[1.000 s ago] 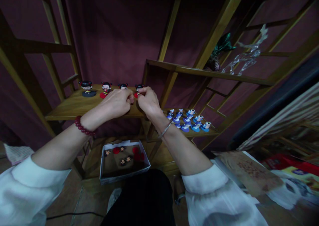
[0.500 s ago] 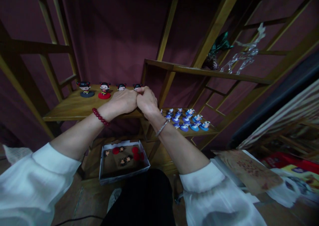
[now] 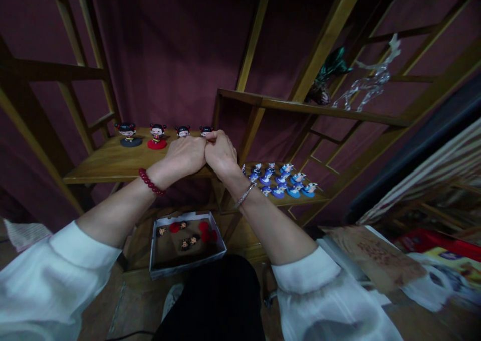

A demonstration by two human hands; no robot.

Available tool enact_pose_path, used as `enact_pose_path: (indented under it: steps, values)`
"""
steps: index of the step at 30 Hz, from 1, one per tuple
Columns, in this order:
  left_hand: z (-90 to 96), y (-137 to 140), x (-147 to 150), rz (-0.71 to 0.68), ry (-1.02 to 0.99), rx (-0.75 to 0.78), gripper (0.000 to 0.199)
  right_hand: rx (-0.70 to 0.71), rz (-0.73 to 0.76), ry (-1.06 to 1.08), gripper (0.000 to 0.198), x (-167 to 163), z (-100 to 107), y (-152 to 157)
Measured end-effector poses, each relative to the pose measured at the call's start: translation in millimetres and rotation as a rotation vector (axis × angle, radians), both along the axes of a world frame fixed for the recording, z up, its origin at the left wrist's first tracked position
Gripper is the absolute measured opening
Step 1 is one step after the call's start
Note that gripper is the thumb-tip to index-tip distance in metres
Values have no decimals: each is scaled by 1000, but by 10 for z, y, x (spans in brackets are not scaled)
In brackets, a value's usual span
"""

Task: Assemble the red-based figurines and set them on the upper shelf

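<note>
Over the front of a wooden shelf (image 3: 101,158), my left hand (image 3: 189,154) and my right hand (image 3: 221,153) meet knuckle to knuckle. Both have their fingers curled in and closed; whatever they hold is hidden behind them. Four black-haired bun figurines stand in a row on the shelf: one on a dark base (image 3: 128,134), one on a red base (image 3: 157,136), and two with only their heads showing, the nearer-left head (image 3: 183,131) behind my left hand and the other head (image 3: 206,130) just beyond my right thumb.
Below stands an open box (image 3: 161,266) with small figurines and red round pieces. A lower shelf at right bears several blue and purple figurines (image 3: 281,180). A clear deer ornament (image 3: 370,82) stands on the upper shelf (image 3: 270,103). Paper bags (image 3: 370,250) lie at right.
Both hands stay together at the same place by the shelf, with only a very slight shift. The figurines and the box are unchanged.
</note>
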State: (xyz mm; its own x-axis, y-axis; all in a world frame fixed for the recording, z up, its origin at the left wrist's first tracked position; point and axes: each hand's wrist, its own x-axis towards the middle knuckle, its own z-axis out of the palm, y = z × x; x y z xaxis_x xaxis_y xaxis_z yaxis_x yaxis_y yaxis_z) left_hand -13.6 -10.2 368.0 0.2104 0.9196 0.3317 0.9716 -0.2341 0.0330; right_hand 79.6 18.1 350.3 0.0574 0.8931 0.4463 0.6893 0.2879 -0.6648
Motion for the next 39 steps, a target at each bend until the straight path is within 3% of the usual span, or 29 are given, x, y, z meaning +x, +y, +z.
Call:
enact_pose_path:
  steps: [14, 39]
  values:
    - [19, 71, 29, 38, -36, -93, 35, 7, 8, 61, 23, 2, -13, 24]
    - [-2, 12, 28, 23, -68, -4, 34, 30, 22, 65, 22, 16, 3, -54]
